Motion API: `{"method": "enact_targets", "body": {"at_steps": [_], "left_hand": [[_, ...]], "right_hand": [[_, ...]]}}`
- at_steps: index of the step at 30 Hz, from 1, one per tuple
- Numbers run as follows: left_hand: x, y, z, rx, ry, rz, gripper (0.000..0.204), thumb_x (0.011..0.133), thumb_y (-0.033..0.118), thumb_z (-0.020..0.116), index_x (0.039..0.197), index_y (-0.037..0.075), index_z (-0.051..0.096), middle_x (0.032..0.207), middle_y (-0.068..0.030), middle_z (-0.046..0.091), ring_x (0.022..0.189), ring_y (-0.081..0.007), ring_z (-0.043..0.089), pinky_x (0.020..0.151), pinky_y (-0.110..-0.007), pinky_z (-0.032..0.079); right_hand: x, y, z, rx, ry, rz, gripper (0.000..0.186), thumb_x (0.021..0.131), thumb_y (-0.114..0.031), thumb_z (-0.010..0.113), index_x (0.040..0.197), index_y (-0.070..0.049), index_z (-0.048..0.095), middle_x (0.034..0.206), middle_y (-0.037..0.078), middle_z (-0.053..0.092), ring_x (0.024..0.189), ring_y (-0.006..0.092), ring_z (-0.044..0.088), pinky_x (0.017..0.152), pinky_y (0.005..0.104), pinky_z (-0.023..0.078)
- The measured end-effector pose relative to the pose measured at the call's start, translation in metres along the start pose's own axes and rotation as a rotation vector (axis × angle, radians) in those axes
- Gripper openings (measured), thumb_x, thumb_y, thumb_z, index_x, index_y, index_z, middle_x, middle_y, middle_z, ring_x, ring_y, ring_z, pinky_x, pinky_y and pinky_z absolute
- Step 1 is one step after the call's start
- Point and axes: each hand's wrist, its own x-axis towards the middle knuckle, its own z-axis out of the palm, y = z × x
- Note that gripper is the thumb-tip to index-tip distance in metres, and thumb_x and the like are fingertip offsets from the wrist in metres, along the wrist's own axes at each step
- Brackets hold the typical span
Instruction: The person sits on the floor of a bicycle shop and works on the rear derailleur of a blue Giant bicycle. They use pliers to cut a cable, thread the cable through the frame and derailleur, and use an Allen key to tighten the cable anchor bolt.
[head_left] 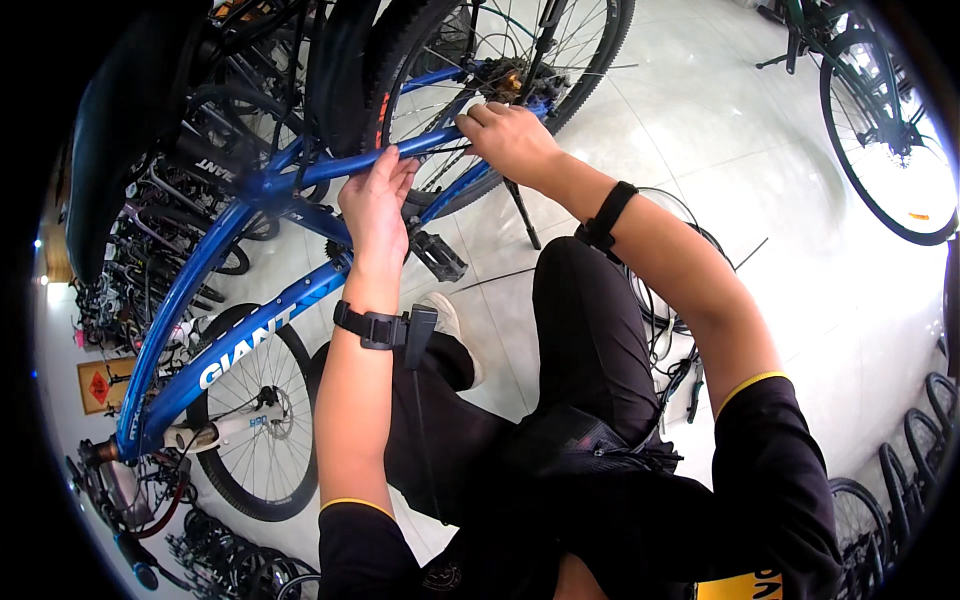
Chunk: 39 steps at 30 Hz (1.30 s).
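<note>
A blue bicycle frame [262,342] stands to my left, its rear wheel [590,70] at the top. Along one of its rear stays, a thin black cable [446,150] runs between my hands. My left hand [377,200] is closed on the cable just under the blue tube, thumb raised against it. Farther back along that stay, my right hand [505,140] has its fingers curled around the cable and against the tube, partly hiding what they grip. A black pedal [438,258] hangs below my hands, and a kickstand [522,215] reaches down to the tiled floor.
Loose black cables [680,330] lie on the tiles [740,130] beside my bent knee [568,300]. Another bicycle [848,140] stands at the upper right. Rows of bicycles [140,250] line the left side, and several tires [905,460] stand at the lower right.
</note>
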Motion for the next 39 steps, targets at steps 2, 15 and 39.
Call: {"method": "enact_targets", "body": {"at_steps": [2, 15, 39], "left_hand": [[0.001, -0.001, -0.001, 0.0, -0.003, 0.002, 0.021, 0.087, 0.015, 0.067, 0.095, -0.003, 0.061, 0.09, -0.0138, 0.067, 0.084, -0.021, 0.067, 0.079, -0.028, 0.05], [0.0, -0.002, -0.002, 0.007, -0.018, 0.003, 0.023, 0.088, 0.016, 0.067, 0.098, -0.003, 0.06, 0.095, -0.0163, 0.067, 0.09, -0.0229, 0.067, 0.081, -0.029, 0.05], [-0.088, 0.048, -0.101, 0.612, -0.297, 0.078, 0.047, 0.094, 0.021, 0.059, 0.132, -0.003, 0.047, 0.126, -0.0153, 0.058, 0.116, -0.0218, 0.056, 0.099, -0.033, 0.043]], "right_hand": [[-0.001, 0.002, 0.004, -0.009, 0.007, -0.031, 0.02, 0.08, -0.017, 0.061, 0.098, -0.006, 0.061, 0.085, 0.004, 0.059, 0.08, 0.0205, 0.063, 0.068, 0.032, 0.052], [-0.005, 0.003, 0.003, 0.125, 0.071, -0.009, 0.035, 0.073, -0.021, 0.074, 0.1, -0.005, 0.058, 0.088, 0.007, 0.057, 0.084, 0.0253, 0.059, 0.073, 0.0354, 0.05], [0.037, -0.056, -0.031, 0.404, -0.202, 0.13, 0.055, 0.072, -0.023, 0.076, 0.117, -0.006, 0.048, 0.106, 0.016, 0.054, 0.086, 0.0385, 0.061, 0.071, 0.0451, 0.052]]}}
